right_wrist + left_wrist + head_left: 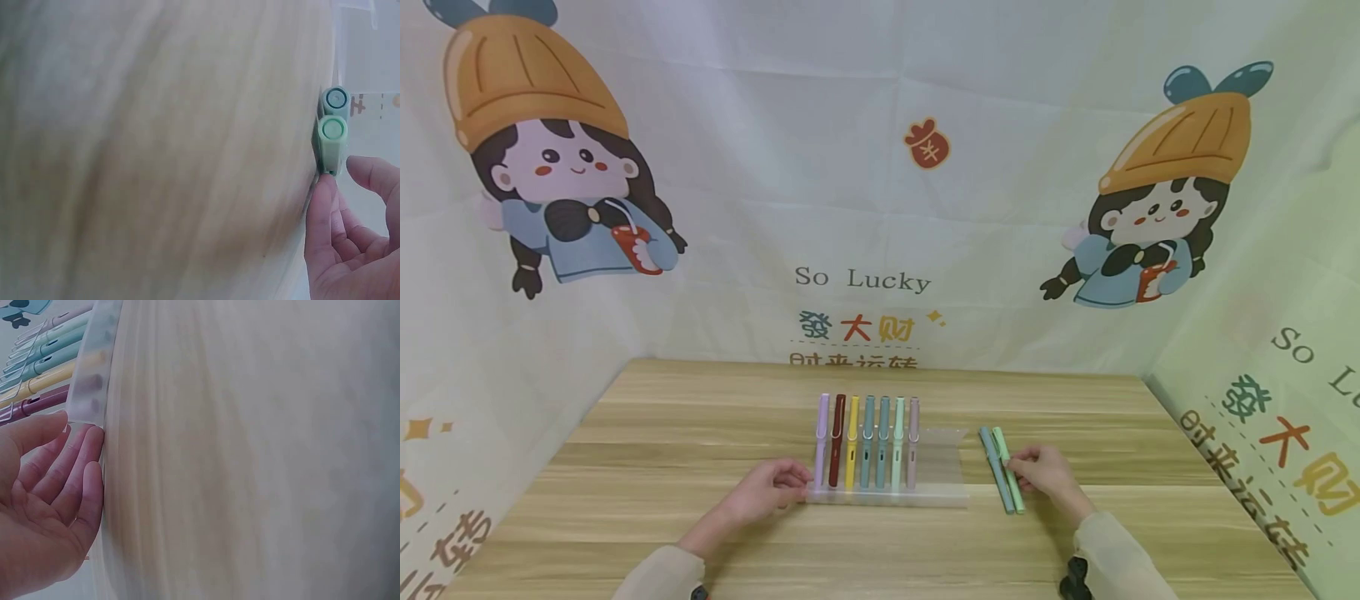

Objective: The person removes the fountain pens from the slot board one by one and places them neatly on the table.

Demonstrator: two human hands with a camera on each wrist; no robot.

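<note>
A clear plastic pen case (943,471) lies on the table with several capped pens in a row: lilac, dark red (837,442), yellow (852,446), blue-grey, mint and mauve (913,442). My left hand (775,486) holds the case's near left corner, thumb and fingertips at its end in the left wrist view. To the right of the case, a blue-grey pen (995,471) and a light green pen (1011,483) lie side by side on the wood. My right hand (1047,472) touches the green pen with its fingertips; the thumb stands apart in the right wrist view.
The wooden table (662,433) reaches back to a white printed cloth (737,317) hanging behind it. More of the cloth hangs along both sides. The case's right part shows bare plastic beside the mauve pen.
</note>
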